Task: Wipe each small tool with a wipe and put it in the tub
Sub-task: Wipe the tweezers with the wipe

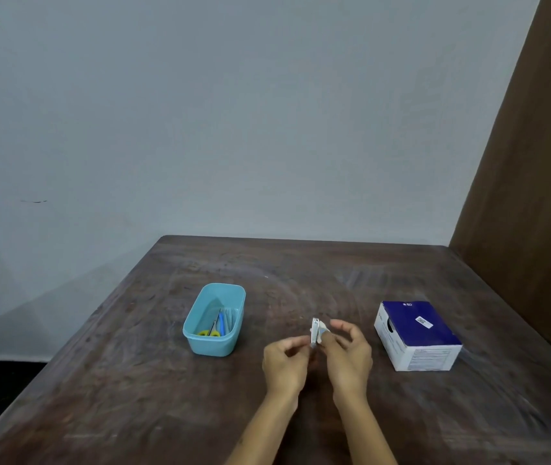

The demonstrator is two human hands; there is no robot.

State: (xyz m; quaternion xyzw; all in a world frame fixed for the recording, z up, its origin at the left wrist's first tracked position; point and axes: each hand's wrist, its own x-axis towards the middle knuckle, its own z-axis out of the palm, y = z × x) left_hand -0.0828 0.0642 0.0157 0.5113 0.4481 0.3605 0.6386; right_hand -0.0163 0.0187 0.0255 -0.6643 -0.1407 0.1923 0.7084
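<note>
Step in hand: wiping. Left hand (284, 359) pinches the lower end of a small metal tool (315, 332), looks like a nail clipper, held upright above the counter (133, 380), between the tub (214, 318) and the wipe box (416, 335). Right hand (347, 352) pinches a small pale wipe (325, 328) against the tool's right side, thumb and forefinger closed on it, other fingers loosely curled. Both hands are mid-air, not resting on the counter.

The tool is silvery, flat and narrow, its upper half showing above the fingers; the lower part is hidden by the hands. The wipe is tiny and crumpled, mostly hidden behind the fingertips.

The light blue plastic tub is open and sits to the left, near the hands but apart. Already inside: scissors with yellow handles (209, 332), a blue-handled tool (222, 323) and thin metal pieces too small to identify.

No other loose tools show on the counter, so this is probably the last one. Next move likely calls for finishing the rub, then the left hand carrying the tool left over the tub rim and letting go, the wipe kept back in the right hand.
</note>
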